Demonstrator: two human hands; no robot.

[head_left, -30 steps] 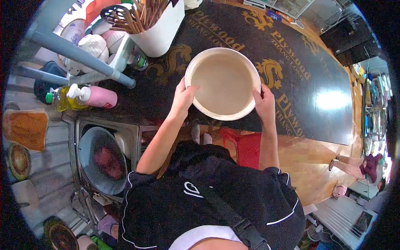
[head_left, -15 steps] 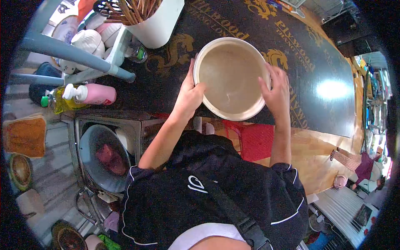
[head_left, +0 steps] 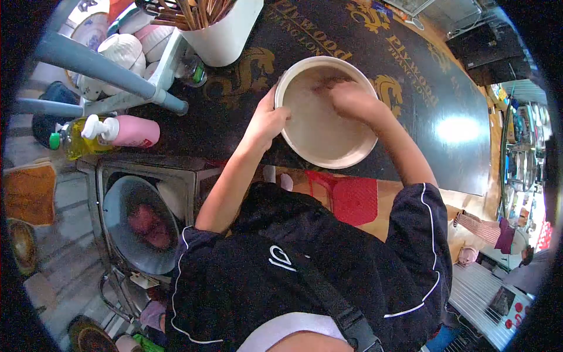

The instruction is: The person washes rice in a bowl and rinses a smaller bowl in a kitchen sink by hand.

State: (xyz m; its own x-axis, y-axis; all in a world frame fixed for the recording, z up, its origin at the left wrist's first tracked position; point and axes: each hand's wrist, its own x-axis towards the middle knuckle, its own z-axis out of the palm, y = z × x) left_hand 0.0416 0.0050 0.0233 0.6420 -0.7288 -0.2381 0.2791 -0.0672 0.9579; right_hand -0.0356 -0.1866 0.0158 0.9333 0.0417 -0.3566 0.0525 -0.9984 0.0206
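A round, white-rimmed bowl (head_left: pixel 329 164) of cloudy beige liquid (head_left: pixel 311 130) is in front of me over the dark plywood tabletop. My left hand (head_left: pixel 268 123) grips its left side, thumb over the rim and fingers around the outside. Inside the bowl, toward its far side, is my right hand (head_left: pixel 347 98). Its fingers are dipped and blurred, so their shape is hidden. Whether anything lies under the liquid cannot be seen.
On the left, a pink pump bottle (head_left: pixel 136 131) lies beside a yellow bottle (head_left: pixel 75 139). A rack holds white bowls (head_left: pixel 122 54) near a white container (head_left: pixel 220 41) of chopsticks. Below are a large metal basin (head_left: pixel 138 226) and a red stool (head_left: pixel 354 201).
My right hand has left the bowl's right rim and reached inside, into the liquid. My left hand keeps its grip; the bowl stays nearly in place.
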